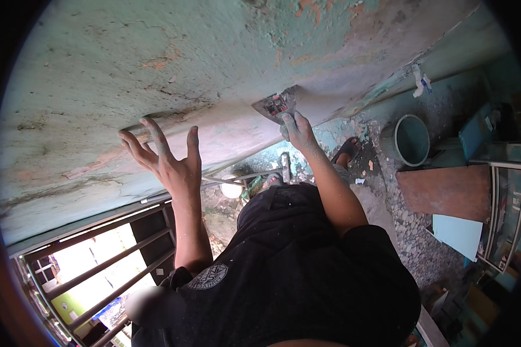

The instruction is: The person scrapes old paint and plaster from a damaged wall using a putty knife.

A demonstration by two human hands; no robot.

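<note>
My right hand (298, 130) grips a metal scraper (278, 104) with a wide, worn blade. The blade's far edge lies at the painted wall (225, 56), where the green paint is cracked and flaking, with orange patches. To the left, my left hand (169, 160) has its fingers spread and holds nothing. Its fingertips are at the wall, below a long dark crack; whether they press on it I cannot tell. Pale dust covers the fingers of both hands. The scraper's handle is mostly hidden in my right hand.
A grey bucket (411, 139), a brown board (445, 191) and a glass-sided metal frame (508, 217) stand at the right. A tap (419, 81) sticks out from the wall. Paint flakes lie on the floor (373, 195) near my feet. Metal bars (108, 256) are at lower left.
</note>
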